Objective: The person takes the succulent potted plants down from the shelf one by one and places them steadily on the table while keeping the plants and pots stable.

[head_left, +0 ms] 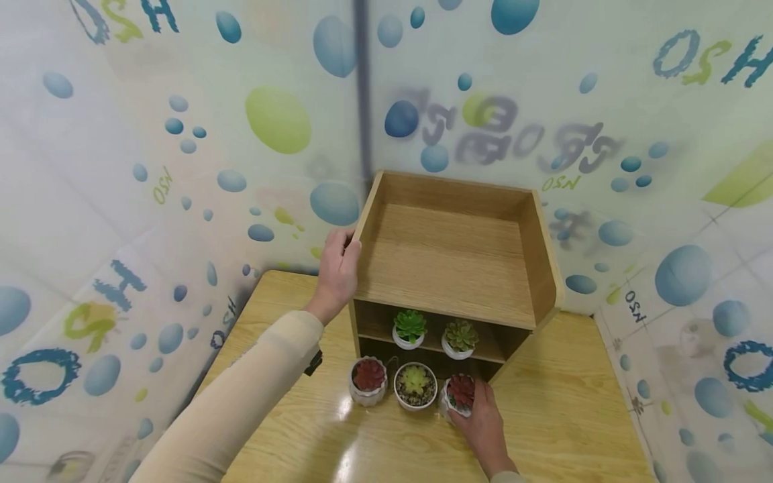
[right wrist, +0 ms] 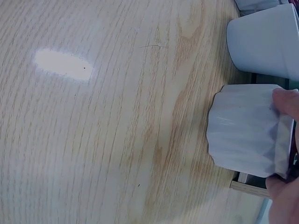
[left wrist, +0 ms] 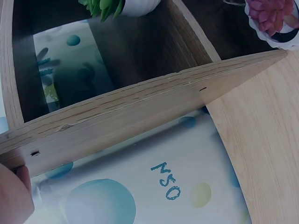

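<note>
My left hand (head_left: 339,272) holds the left side panel of a small wooden shelf (head_left: 447,248), near its top. In the left wrist view only part of this hand (left wrist: 14,198) shows, at the panel's edge. With my right hand (head_left: 484,426) I grip a potted red succulent (head_left: 461,391) by its rim, in front of the shelf's lower right. The right wrist view shows its white fluted pot (right wrist: 247,130) between thumb and fingers. To its left stand a green succulent in a round white pot (head_left: 415,386) and another red succulent (head_left: 368,377).
On the shelf's middle level sit two more potted succulents, one bright green (head_left: 410,327) and one dull green (head_left: 459,337). The shelf stands on a wooden table (head_left: 561,416) in a corner, close to walls (head_left: 181,134) covered in a patterned sheet.
</note>
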Demonstrator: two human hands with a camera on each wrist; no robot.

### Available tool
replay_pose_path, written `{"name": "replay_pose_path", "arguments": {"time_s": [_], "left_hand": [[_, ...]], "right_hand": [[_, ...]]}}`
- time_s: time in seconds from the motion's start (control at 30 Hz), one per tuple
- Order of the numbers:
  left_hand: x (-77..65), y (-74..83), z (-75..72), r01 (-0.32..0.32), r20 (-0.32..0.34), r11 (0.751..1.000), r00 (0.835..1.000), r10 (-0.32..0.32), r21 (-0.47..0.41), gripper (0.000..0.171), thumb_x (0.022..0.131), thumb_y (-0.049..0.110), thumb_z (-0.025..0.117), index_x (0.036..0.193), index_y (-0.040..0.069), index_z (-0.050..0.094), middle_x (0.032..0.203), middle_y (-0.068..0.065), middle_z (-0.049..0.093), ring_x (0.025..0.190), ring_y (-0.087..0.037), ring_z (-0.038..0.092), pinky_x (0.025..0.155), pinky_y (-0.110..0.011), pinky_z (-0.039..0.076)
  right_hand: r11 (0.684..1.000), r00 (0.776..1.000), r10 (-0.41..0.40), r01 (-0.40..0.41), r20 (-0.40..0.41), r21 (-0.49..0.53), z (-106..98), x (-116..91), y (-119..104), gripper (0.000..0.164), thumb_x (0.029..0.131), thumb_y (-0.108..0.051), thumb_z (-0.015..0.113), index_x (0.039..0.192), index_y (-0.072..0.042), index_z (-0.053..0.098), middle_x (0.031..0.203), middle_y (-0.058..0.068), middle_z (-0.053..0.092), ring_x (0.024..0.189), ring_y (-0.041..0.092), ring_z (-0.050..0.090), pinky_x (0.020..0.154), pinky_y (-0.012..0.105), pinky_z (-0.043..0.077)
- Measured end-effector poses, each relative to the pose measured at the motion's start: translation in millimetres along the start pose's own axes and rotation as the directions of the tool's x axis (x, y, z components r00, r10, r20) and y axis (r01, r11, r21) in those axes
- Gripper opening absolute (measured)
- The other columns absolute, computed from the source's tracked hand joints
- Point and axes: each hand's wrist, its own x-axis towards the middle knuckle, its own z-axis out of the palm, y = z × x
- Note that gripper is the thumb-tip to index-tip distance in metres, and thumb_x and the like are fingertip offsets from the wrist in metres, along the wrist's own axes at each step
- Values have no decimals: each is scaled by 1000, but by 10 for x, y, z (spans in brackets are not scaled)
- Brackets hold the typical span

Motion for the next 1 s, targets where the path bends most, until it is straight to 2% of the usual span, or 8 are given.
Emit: {"name": "replay_pose_path", "arguments": {"time_s": [0.33,0.53,0.67,0.8,0.9,1.0], "left_hand": [[0,21,1,5,-6,999,1000,-6,-32,38,107,19,39,126,-7,60,112,-22,53,97,-35,48,84,-44,43],[2,19,9,-10,-30,999,999,9,-30,38,105,17,41,124,-9,61,110,-24,54,97,-36,50,84,-45,43],[-1,16,15,-5,-24,1000,1000,4,-31,38,106,18,40,123,-8,61,109,-23,54,96,-36,49,84,-44,43],[-3,15,22,-1,-26,999,1000,0,-40,38,106,18,40,123,-8,61,110,-23,54,96,-36,49,84,-44,43],[-3,16,26,-9,-34,999,999,8,-44,38,105,17,40,124,-9,61,109,-24,54,96,-37,50,84,-44,43],[-2,15,27,-12,-36,999,999,11,-48,38,106,16,40,124,-9,61,108,-24,54,94,-37,49,83,-44,42]], "right_hand": [[999,998,37,-37,47,15,-55,33,-31,89,70,-14,95,139,15,47,132,35,52,114,52,60,90,61,54],[999,996,-9,6,87,33,-158,58,-52,86,68,-14,95,135,15,49,127,36,54,112,52,61,91,59,54],[999,991,-14,8,135,45,-236,72,-25,88,65,-13,94,136,15,49,129,35,54,115,51,60,95,59,53],[996,991,-34,23,131,84,-325,77,-23,85,64,-12,91,135,14,51,127,35,56,115,50,60,96,60,52],[995,991,-28,15,131,95,-440,104,-75,83,69,-13,90,135,17,50,128,39,55,117,54,58,98,63,50],[996,985,30,-44,170,76,-568,148,-141,82,80,-17,86,140,20,45,136,43,51,125,58,52,103,65,46]]}}
